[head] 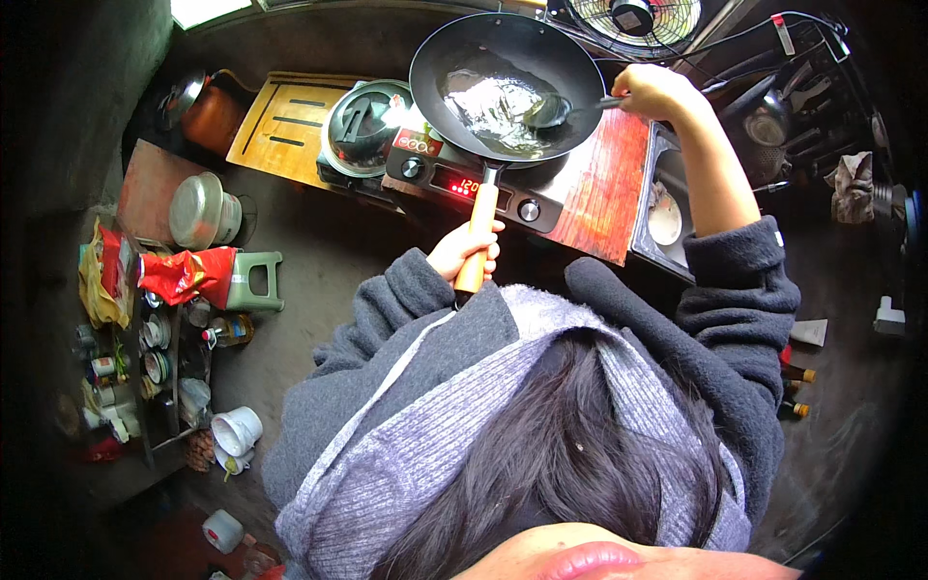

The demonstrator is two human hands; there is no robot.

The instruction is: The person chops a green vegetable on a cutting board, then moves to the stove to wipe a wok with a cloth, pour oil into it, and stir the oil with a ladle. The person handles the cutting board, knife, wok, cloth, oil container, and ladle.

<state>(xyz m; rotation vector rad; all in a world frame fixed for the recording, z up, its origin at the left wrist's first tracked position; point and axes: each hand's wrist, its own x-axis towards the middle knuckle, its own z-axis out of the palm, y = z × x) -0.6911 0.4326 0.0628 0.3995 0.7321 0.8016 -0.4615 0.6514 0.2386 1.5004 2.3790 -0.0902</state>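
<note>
My left hand [466,252] is closed around the wooden handle of a black wok [442,87], which rests on an induction cooker [428,174] with a lit red display. Shiny liquid, apparently oil, lies in the wok. At the wok's right rim, my right hand [650,93] grips the dark handle of a ladle [547,112], whose bowl sits in the liquid. A pot with a glass lid [368,127] stands just left of the cooker.
A wooden board [283,130] lies at the back left, and a sink [678,170] holding a dish is at the right. An electric fan [632,18] stands behind the wok. A green stool [255,281] and crowded shelves are on the left. Bottles [797,374] stand at the lower right.
</note>
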